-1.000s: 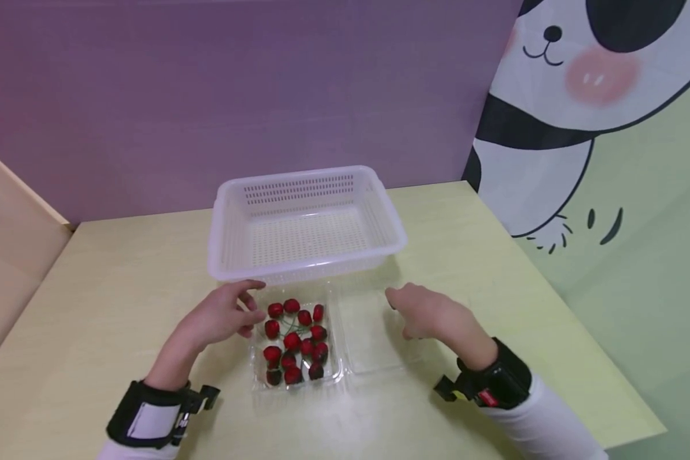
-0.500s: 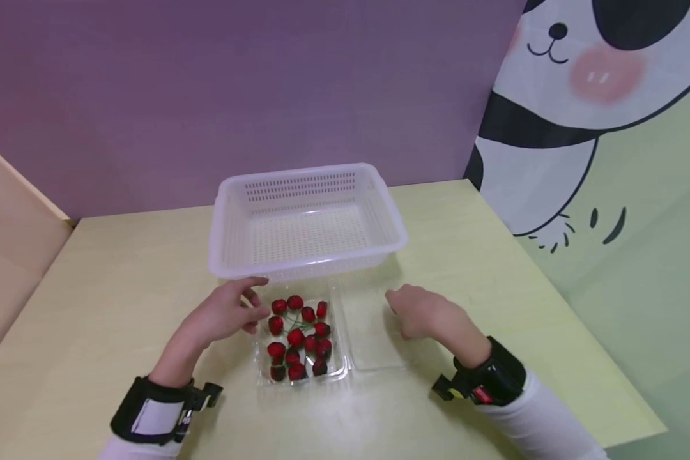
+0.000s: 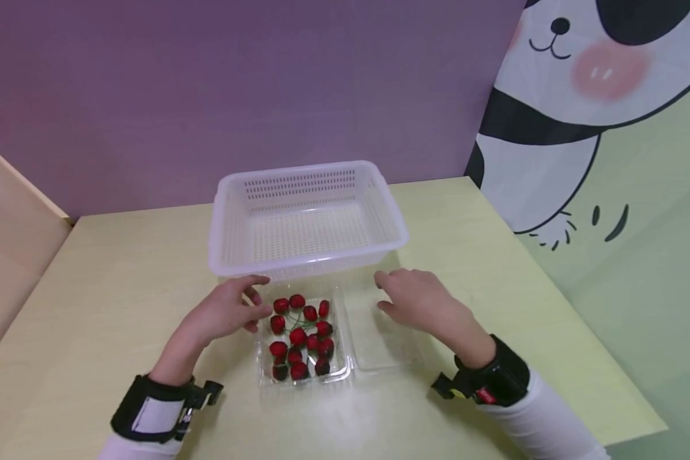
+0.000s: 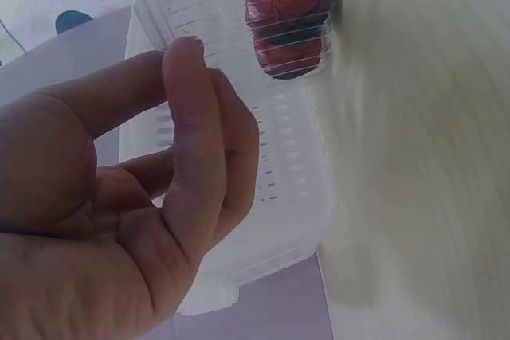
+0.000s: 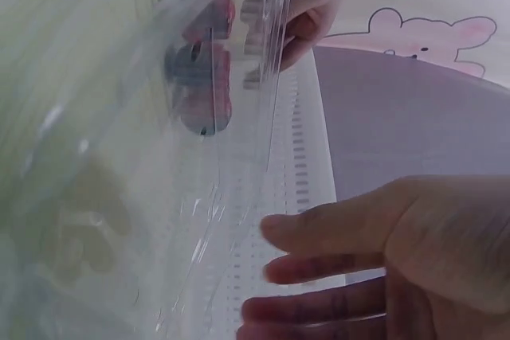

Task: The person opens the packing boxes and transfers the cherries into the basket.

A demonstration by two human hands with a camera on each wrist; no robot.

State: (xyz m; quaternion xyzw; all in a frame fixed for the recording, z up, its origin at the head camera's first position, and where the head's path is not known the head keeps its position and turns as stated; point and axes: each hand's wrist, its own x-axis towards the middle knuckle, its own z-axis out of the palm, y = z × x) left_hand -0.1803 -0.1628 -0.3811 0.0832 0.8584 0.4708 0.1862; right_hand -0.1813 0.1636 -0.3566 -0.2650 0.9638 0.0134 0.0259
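Several dark red cherries with green stems sit in a clear plastic clamshell box. Its transparent lid lies opened out to the right. My left hand is at the box's back left corner, fingers loosely bent and thumb and index finger apart. In the left wrist view the fingertips are close to the box wall; whether they touch it I cannot tell. Over the lid hovers my right hand, its thumb and fingers spread with nothing between them, as the right wrist view also shows.
A white perforated plastic basket stands just behind the box and holds nothing. The pale wooden table meets a purple wall at the back. On the right is a green panel with a panda picture.
The box with the cherries has shifted slightly to the right along with my left hand. My right hand has risen a little and its thumb and fingers have spread apart.
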